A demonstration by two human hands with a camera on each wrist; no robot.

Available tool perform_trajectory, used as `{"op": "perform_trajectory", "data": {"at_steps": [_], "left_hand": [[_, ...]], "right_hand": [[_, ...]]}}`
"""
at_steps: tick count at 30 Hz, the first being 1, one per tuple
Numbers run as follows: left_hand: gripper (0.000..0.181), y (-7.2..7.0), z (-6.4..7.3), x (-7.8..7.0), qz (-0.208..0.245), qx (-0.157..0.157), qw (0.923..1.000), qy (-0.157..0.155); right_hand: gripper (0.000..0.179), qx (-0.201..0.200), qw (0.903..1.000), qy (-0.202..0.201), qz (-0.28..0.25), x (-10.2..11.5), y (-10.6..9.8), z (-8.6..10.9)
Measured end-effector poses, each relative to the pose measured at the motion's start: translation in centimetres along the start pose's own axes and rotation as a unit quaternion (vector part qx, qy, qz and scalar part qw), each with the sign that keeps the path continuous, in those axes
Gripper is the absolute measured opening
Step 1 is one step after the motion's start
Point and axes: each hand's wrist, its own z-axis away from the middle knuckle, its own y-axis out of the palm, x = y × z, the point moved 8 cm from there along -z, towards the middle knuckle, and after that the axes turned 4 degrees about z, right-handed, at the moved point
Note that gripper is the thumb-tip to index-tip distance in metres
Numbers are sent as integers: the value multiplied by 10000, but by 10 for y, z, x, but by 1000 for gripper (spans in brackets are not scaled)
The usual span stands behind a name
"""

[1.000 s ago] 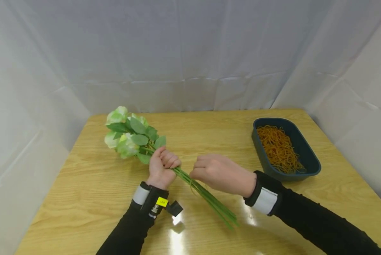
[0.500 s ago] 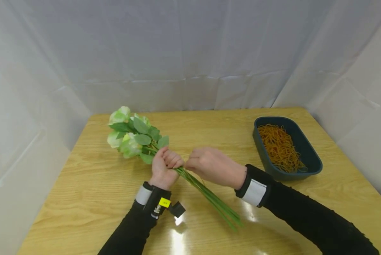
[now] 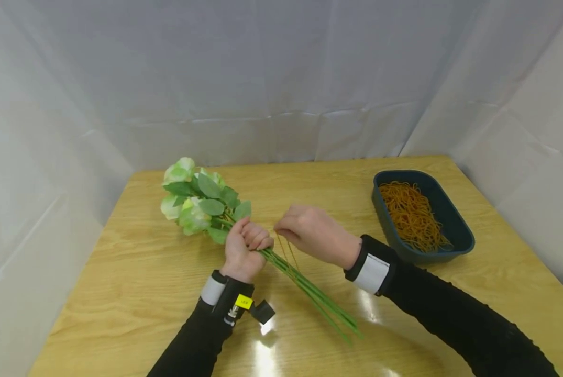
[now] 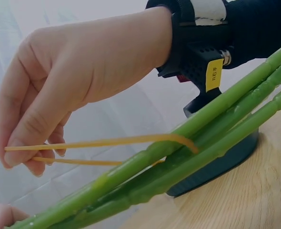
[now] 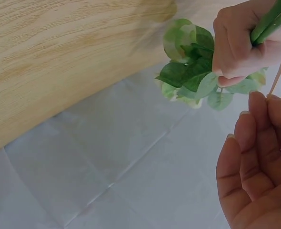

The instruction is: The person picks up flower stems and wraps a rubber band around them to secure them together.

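Note:
My left hand grips a bunch of artificial flowers by the green stems, just below the leaves. Pale green and white flower heads point to the far left, and the stem ends slant toward the near right. Between thumb and forefinger my right hand pinches a yellow-brown rubber band. The band stretches from those fingertips to the stems and hooks over some of them, as the left wrist view shows. In the right wrist view, the other fingers of my right hand are loosely bent.
A dark blue plastic bin with a heap of rubber bands stands at the right of the wooden table. Pale sheeting hangs behind the table and along both sides.
My right hand first moved left toward my left hand, then rose slightly away from the stems, drawing the rubber band out taut. My left hand keeps its grip, with the flowers shifted slightly right.

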Motion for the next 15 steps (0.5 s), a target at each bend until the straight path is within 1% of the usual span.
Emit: {"op": "perform_trajectory", "data": {"at_steps": [3, 8, 12, 15], "left_hand": [[54, 1, 1, 0, -95, 30, 9999, 33], [54, 3, 2, -3, 23, 63, 10000, 69], [55, 2, 2, -6, 139, 100, 9999, 23], [55, 3, 3, -8, 255, 176, 9995, -67]], "right_hand": [[6, -46, 9998, 169, -59, -5, -2, 0], [8, -115, 9989, 403, -211, -15, -8, 5], [9, -228, 9981, 472, -320, -16, -18, 16], [11, -351, 9978, 493, -272, -16, -26, 28]]}}
